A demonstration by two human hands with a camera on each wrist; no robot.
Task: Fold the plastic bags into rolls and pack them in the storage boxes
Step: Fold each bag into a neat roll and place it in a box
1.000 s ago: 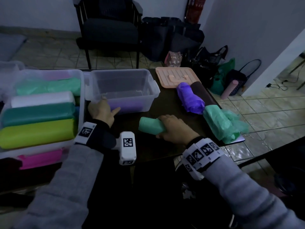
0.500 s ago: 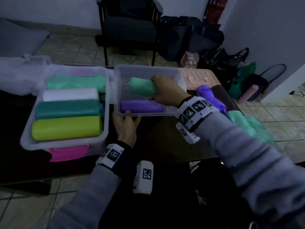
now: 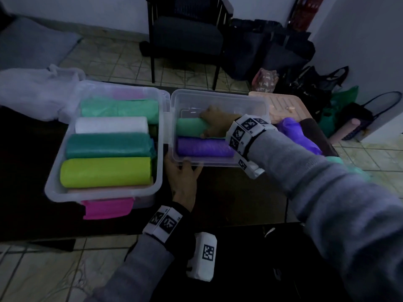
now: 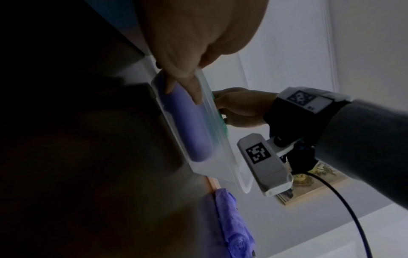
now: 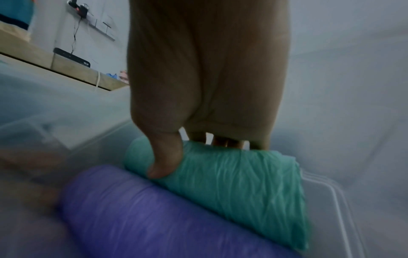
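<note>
My right hand (image 3: 214, 123) (image 5: 198, 144) grips a mint green bag roll (image 3: 189, 127) (image 5: 232, 179) inside the clear right storage box (image 3: 218, 97). The roll lies beside a purple roll (image 3: 202, 147) (image 5: 143, 214) at the box's near wall. My left hand (image 3: 182, 171) (image 4: 185, 85) holds the near left corner of that box, thumb over its rim and fingers against the wall. The left storage box (image 3: 52, 182) holds several rolls: green, white, teal and yellow-green.
A pink lid (image 3: 283, 105), a loose purple bag (image 3: 296, 131) and a green bag (image 3: 335, 160) lie on the dark table to the right. A white bag heap (image 3: 32, 92) sits at the left. A magenta piece (image 3: 106, 208) pokes out under the left box. A chair (image 3: 185, 35) and bags stand behind.
My right hand carried the mint green roll from the table into the right box and lowered it beside the purple roll. The left hand stayed at the box's near corner.
</note>
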